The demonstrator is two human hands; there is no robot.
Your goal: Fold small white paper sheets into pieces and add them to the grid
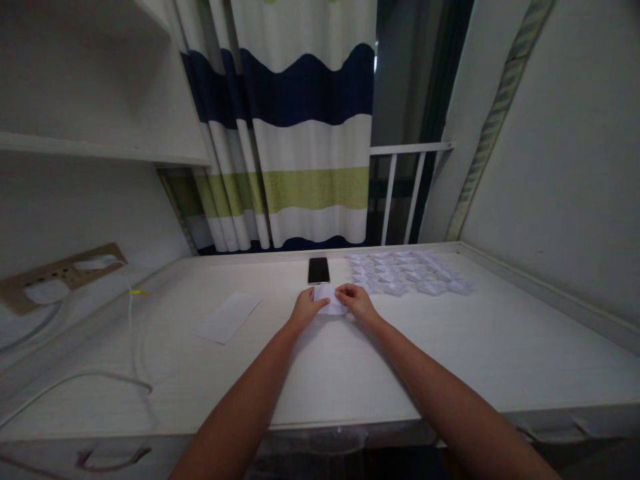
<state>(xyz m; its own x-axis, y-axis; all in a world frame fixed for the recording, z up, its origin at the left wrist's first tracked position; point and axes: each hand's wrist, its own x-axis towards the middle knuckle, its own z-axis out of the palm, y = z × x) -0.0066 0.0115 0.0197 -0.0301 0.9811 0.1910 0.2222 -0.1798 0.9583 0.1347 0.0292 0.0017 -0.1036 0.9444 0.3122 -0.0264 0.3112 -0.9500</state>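
Note:
A small folded piece of white paper (327, 298) is held between both hands above the middle of the white desk. My left hand (305, 309) grips its left side, thumb lying across the front. At the right edge my right hand (357, 301) pinches the paper between thumb and fingertips. Just beyond the hands lies a dark phone (319, 271), flat on the desk. To the right of it, rows of several folded white paper pieces (403, 272) are set out. A flat white sheet of paper (229, 317) rests to the left of my left hand.
Power strips with plugs (63, 277) and a white cable (131, 320) are at the left wall. A striped curtain (310, 147) hangs behind the white desk (225, 393). Drawer handles (114, 460) show below the front edge. A wall (560, 167) bounds the right side.

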